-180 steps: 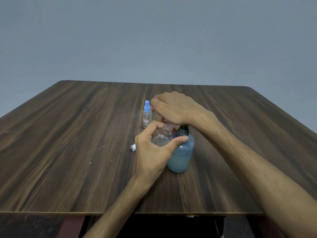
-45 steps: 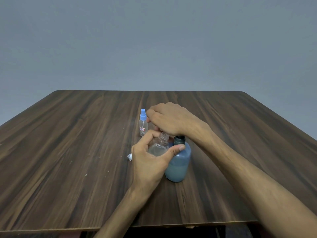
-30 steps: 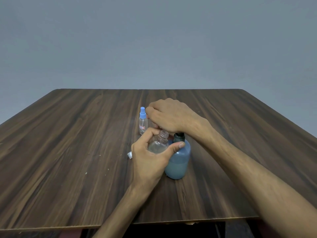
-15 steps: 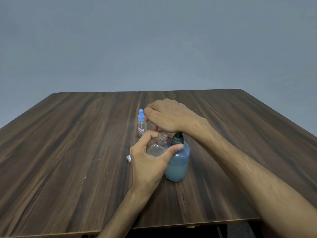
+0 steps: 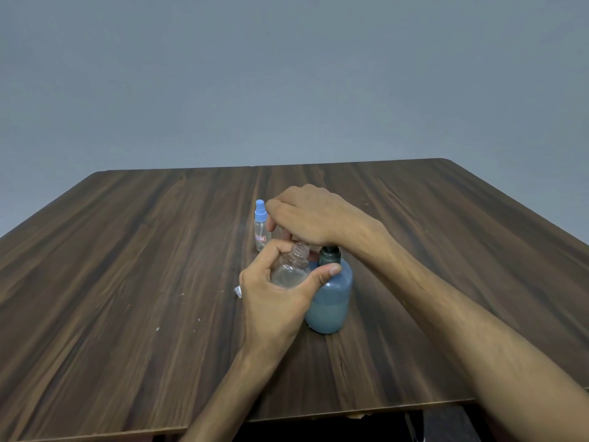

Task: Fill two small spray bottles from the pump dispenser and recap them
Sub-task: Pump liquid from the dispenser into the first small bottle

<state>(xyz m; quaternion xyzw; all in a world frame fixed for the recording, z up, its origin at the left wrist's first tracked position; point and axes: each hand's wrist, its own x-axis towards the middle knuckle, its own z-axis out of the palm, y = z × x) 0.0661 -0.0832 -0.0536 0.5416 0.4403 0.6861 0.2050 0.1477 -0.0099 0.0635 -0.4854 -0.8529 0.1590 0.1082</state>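
My left hand [image 5: 271,301] grips a clear, uncapped small bottle [image 5: 291,269], tilted with its threaded neck up toward the pump. Just right of it, touching my thumb, stands the blue pump dispenser [image 5: 330,301], about half full of pale blue liquid, with a dark collar. My right hand [image 5: 314,215] lies over the pump head, fingers curled down around it and hiding the nozzle. A second small spray bottle [image 5: 260,226] with a blue cap on stands upright behind, just left of my right fingers.
A small white cap piece [image 5: 237,291] lies on the dark wooden table [image 5: 127,282] just left of my left hand. The table's front edge runs close below my forearms. A plain grey wall stands behind.
Both hands keep the same hold. The right hand has bobbed slightly up and down on the pump head, and my view has shifted a little.
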